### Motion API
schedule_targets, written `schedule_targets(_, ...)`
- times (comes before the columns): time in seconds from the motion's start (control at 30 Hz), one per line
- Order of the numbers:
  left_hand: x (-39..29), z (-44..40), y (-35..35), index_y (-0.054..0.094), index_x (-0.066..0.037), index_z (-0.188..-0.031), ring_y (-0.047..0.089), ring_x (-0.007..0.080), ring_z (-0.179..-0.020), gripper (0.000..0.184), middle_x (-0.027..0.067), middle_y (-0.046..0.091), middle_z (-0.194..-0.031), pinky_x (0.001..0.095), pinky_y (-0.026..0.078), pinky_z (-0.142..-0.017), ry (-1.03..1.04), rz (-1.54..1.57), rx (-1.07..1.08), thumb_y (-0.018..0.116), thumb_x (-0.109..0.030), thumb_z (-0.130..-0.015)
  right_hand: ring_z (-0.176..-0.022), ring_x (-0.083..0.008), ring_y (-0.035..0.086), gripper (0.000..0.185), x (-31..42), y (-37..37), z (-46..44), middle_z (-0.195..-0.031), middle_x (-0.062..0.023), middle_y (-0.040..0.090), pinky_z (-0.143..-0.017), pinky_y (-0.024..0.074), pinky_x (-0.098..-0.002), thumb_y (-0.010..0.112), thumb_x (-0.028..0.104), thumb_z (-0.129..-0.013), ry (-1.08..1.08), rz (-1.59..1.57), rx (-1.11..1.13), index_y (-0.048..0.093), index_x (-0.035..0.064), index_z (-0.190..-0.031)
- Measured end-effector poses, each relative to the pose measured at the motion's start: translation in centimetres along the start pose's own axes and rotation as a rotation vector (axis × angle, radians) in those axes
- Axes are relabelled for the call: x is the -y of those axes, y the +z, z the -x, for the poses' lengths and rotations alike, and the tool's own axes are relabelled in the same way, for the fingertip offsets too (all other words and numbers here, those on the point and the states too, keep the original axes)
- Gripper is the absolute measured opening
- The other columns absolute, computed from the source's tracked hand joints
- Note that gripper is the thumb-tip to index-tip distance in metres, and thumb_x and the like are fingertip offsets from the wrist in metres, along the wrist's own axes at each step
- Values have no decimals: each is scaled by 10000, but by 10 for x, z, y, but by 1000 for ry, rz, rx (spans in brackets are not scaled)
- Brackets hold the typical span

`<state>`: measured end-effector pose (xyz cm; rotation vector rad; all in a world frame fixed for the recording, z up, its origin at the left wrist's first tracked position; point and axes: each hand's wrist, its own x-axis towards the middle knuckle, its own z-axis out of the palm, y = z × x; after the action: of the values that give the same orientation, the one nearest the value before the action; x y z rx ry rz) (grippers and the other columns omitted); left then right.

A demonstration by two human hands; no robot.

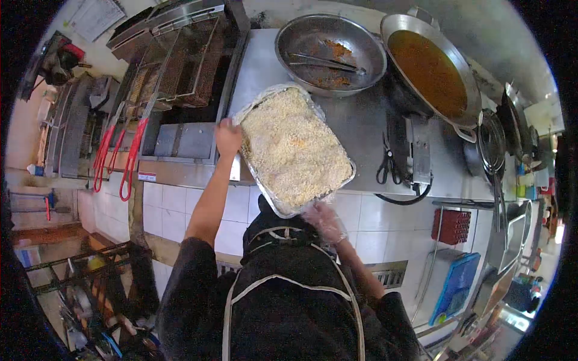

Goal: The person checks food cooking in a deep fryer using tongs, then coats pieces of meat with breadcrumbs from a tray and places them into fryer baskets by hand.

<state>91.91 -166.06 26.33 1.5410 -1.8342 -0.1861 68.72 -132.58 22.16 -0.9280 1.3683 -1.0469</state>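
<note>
A rectangular metal tray [351, 171], filled with pale crumb coating [295, 144], is tilted in front of my body over the counter's front edge. My left hand [229, 137], bare, has its fingers closed on the tray's upper left edge. At the lower right corner, my right hand [325, 221], in a clear plastic glove, holds the tray's rim; some of its fingers are hidden under the tray. Just behind the tray stands a large steel bowl [283, 45] with orange-brown residue and metal tongs [328, 65] in it.
A deep fryer with baskets [186, 66] and red handles [133, 157] stands at the left. A large pan [391, 24] of brown-orange liquid sits at the back right. Black scissors [388, 162] lie beside a metal burner [420, 150] with a hose. Strainers [492, 141] are at the far right.
</note>
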Motion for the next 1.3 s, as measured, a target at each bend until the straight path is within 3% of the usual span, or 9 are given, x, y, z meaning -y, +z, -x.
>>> schedule_targets(0.23, 12, -17, -4, 595, -25, -915, 586, 378, -772, 221, 214, 609, -804, 428, 471, -697, -103, -69, 165, 612, -134, -724, -728, -173, 565, 409, -15, 30, -22, -806, -120, 617, -656, 460, -317, 618, 327, -786, 268, 99, -176, 573, -25, -990)
schedule_targets(0.43, 40, -27, -7, 648, -12, -819, 627, 329, -695, 155, 188, 629, -732, 388, 489, -642, -162, 190, 34, 606, -128, -726, -760, -188, 606, 215, -11, 30, -26, -876, -106, 614, -602, 502, -304, 578, 31, -742, -435, 1135, -28, 567, -63, -936)
schedule_targets(0.5, 54, -22, -6, 657, -18, -827, 631, 321, -694, 158, 185, 631, -734, 383, 490, -643, -263, 245, 40, 606, -129, -727, -783, -307, 588, 393, 0, 39, -29, -903, -187, 598, -665, 474, -372, 697, 78, -655, 246, -669, -395, 592, 131, -1031)
schedule_targets(0.67, 64, -17, -11, 681, -40, -777, 631, 314, -681, 128, 180, 640, -752, 370, 492, -650, -384, 198, 44, 607, -121, -710, -771, -251, 597, 229, -10, 9, -26, -817, -92, 617, -636, 479, -334, 640, 21, -670, -44, 222, -167, 610, 44, -895)
schedule_targets(0.77, 81, -14, -7, 683, -33, -757, 629, 290, -660, 117, 169, 645, -749, 351, 487, -627, -387, 254, 34, 616, -109, -700, -677, -207, 587, 220, -3, 3, -21, -860, -77, 584, -585, 503, -329, 532, -4, -706, 213, -665, -207, 553, -16, -924)
schedule_targets(0.87, 94, -7, -7, 682, -23, -797, 607, 220, -599, 115, 128, 649, -723, 319, 474, -574, -536, 433, 156, 602, -85, -742, -727, -227, 602, 119, 17, 3, -19, -845, -76, 597, -583, 498, -385, 566, 57, -713, -24, 255, -71, 574, 32, -829)
schedule_targets(1.07, 84, 15, -5, 641, 5, -931, 551, 113, -554, 158, 42, 609, -687, 249, 432, -476, -895, 969, 401, 518, -48, -846, -759, -246, 574, 125, 15, 5, -17, -756, -56, 571, -732, 486, -428, 602, 107, -646, 378, -930, -224, 551, 40, -738)
schedule_targets(1.2, 97, 40, 35, 603, -14, -967, 558, 124, -507, 182, 54, 613, -710, 248, 429, -419, -951, 947, 295, 521, 1, -806, -755, -236, 575, 138, 23, 11, -17, -696, -37, 546, -762, 483, -434, 580, 77, -634, 389, -943, -269, 550, 25, -758)
schedule_targets(1.3, 98, 52, 53, 597, 30, -1006, 591, 170, -695, 224, 78, 631, -858, 300, 493, -656, -744, 887, 210, 502, -87, -840, -702, -189, 552, 117, -33, -11, 0, -684, -35, 531, -777, 479, -414, 524, 96, -751, 230, -878, -193, 550, 19, -835)
